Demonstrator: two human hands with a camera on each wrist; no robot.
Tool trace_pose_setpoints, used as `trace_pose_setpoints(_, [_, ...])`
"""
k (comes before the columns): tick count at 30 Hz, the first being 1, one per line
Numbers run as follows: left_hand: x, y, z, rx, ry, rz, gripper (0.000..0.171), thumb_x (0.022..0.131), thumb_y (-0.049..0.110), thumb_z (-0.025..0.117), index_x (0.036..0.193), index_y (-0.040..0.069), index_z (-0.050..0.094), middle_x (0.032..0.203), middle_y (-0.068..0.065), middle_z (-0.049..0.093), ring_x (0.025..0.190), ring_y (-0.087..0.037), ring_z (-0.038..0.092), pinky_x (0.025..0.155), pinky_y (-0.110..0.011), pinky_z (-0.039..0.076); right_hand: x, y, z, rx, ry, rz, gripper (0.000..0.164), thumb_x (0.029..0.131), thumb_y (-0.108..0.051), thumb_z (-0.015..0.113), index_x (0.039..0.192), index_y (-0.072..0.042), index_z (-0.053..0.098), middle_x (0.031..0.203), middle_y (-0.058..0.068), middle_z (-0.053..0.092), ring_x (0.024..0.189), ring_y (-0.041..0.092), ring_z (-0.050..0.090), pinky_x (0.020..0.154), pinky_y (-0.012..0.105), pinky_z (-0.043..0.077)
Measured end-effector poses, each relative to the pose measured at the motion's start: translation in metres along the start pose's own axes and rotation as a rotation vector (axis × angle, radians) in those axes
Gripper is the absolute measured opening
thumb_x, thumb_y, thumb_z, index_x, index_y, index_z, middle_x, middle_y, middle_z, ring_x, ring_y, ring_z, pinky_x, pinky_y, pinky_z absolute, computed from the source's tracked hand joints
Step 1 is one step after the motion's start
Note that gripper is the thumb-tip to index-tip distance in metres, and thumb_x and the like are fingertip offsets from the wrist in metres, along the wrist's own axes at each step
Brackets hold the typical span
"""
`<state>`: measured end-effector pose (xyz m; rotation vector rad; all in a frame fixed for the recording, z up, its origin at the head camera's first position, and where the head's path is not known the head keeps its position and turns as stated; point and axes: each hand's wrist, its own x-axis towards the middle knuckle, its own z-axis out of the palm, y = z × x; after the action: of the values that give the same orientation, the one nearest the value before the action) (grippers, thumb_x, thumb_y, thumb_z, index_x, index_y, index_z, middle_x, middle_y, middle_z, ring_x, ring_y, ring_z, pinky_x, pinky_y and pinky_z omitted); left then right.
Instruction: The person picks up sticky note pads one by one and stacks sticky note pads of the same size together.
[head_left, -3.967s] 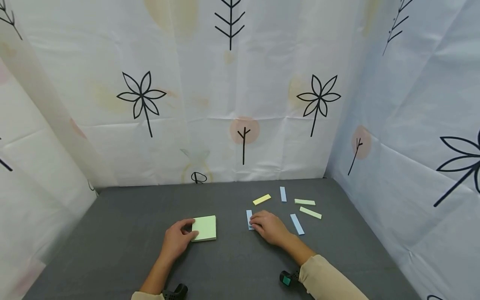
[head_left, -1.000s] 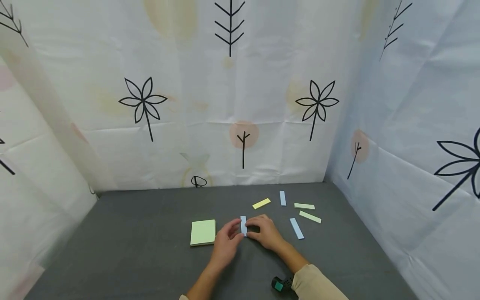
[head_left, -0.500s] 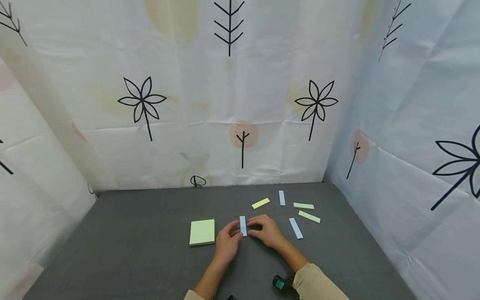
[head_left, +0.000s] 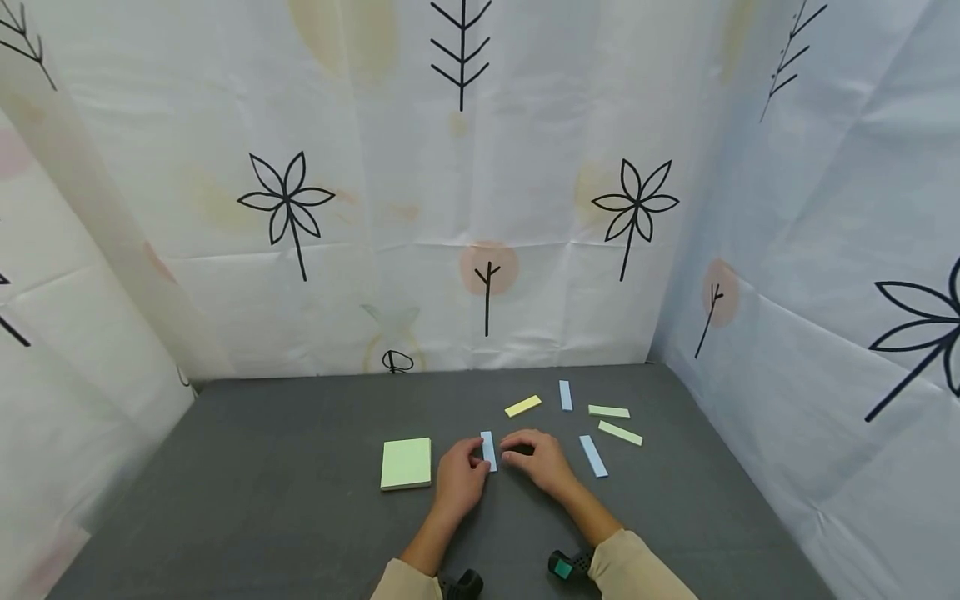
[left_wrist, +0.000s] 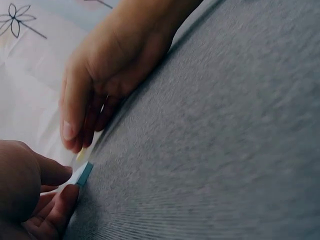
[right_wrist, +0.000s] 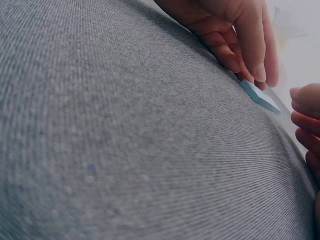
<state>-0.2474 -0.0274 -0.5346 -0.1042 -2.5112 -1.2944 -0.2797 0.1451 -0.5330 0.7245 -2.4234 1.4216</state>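
Observation:
A narrow light-blue sticky-note pad lies on the grey table between my hands. My left hand has its thumb and fingertips at the pad's left long side, overlapping its edge. From the left wrist view, the pad's end shows between thumb and finger. To the right of that pad, my right hand is bent with thumb and index apart, and a gap separates it from the pad. Left of the left hand sits a square pale-green sticky-note pad.
Farther back and right lie a yellow narrow pad, a blue one, two pale-green ones and another blue one. White printed cloth walls in the table's back and sides.
Over four seconds, my left hand has left the green square pad for the blue narrow one, which has shifted slightly left. Since half a second ago, the right hand has drawn back slightly to the right.

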Motion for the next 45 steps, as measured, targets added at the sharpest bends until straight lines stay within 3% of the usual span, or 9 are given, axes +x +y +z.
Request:
trace_pose_setpoints(4, [0.004,-0.004,0.001,0.056,0.023,-0.012,0.034,0.077,0.005,0.078,0.110,0.005,0.071,0.085,-0.003,0.066,0.066,-0.011,0.057,0.058,-0.029,0.044,-0.001,0.001,0.001,-0.008,-0.003,0.008,0.013,0.083,-0.010,0.077,0.095,-0.005,0.076,0.098,0.003,0.071,0.095,0.024,0.064,0.085,0.037,0.048])
trace_pose_setpoints(11, [0.009,-0.005,-0.004,0.108,-0.020,0.010,0.033,0.078,0.009,0.079,0.110,0.008,0.072,0.085,-0.003,0.067,0.064,-0.010,0.054,0.058,-0.030,0.042,0.001,0.000,0.003,0.008,0.018,0.003,0.011,0.082,-0.008,0.077,0.093,-0.007,0.076,0.094,0.003,0.071,0.090,0.021,0.064,0.082,0.036,0.048])
trace_pose_setpoints(18, [0.015,-0.003,-0.008,0.126,-0.066,0.014,0.030,0.079,0.010,0.078,0.108,0.009,0.074,0.105,-0.006,0.071,0.069,-0.012,0.055,0.064,-0.033,0.045,0.002,-0.002,0.003,0.054,0.046,0.070,0.009,0.084,-0.008,0.075,0.093,-0.007,0.076,0.093,0.002,0.071,0.088,0.017,0.063,0.079,0.033,0.049])
trace_pose_setpoints(23, [0.017,-0.002,-0.009,0.127,-0.065,0.015,0.030,0.077,0.010,0.078,0.107,0.009,0.075,0.112,-0.007,0.070,0.079,-0.017,0.062,0.071,-0.038,0.049,0.004,-0.020,-0.001,0.082,0.055,0.111,0.010,0.085,-0.002,0.072,0.094,0.000,0.074,0.091,0.008,0.072,0.084,0.015,0.062,0.076,0.030,0.049])
trace_pose_setpoints(28, [0.018,-0.002,-0.008,0.108,-0.087,-0.003,0.030,0.076,0.009,0.079,0.106,0.008,0.075,0.111,-0.008,0.070,0.084,-0.020,0.064,0.071,-0.037,0.051,0.003,-0.042,-0.010,0.140,0.062,0.100,0.013,0.087,0.002,0.068,0.098,0.009,0.070,0.094,0.019,0.070,0.083,0.015,0.063,0.074,0.026,0.049])
trace_pose_setpoints(33, [0.019,-0.001,-0.005,0.111,-0.089,-0.004,0.029,0.076,0.009,0.078,0.106,0.008,0.076,0.111,-0.007,0.070,0.090,-0.021,0.064,0.071,-0.035,0.051,0.009,-0.023,-0.004,0.167,0.161,0.136,0.015,0.085,0.006,0.069,0.100,0.008,0.070,0.093,0.017,0.070,0.084,0.018,0.063,0.072,0.026,0.050])
trace_pose_setpoints(37, [0.018,0.000,-0.006,0.103,-0.091,-0.017,0.030,0.075,0.008,0.078,0.105,0.008,0.076,0.110,-0.008,0.070,0.086,-0.021,0.064,0.061,-0.029,0.049,0.019,-0.002,0.002,0.091,0.248,0.208,0.015,0.085,0.000,0.071,0.100,0.004,0.071,0.093,0.013,0.069,0.085,0.022,0.063,0.072,0.030,0.051])
trace_pose_setpoints(40, [0.018,0.000,-0.007,0.091,-0.100,-0.033,0.030,0.075,0.007,0.078,0.105,0.008,0.076,0.109,-0.008,0.070,0.082,-0.021,0.064,0.055,-0.025,0.047,0.028,0.007,0.002,-0.043,0.305,0.231,0.022,0.083,-0.005,0.074,0.102,0.004,0.071,0.099,0.017,0.068,0.094,0.032,0.062,0.082,0.042,0.049])
trace_pose_setpoints(45, [0.018,-0.001,-0.005,0.078,-0.104,-0.034,0.030,0.075,0.007,0.078,0.105,0.007,0.076,0.110,-0.009,0.070,0.084,-0.022,0.065,0.050,-0.024,0.047,0.039,0.018,0.001,-0.209,0.316,0.277,0.036,0.080,-0.009,0.077,0.113,0.003,0.067,0.118,0.022,0.061,0.112,0.042,0.052,0.095,0.054,0.038])
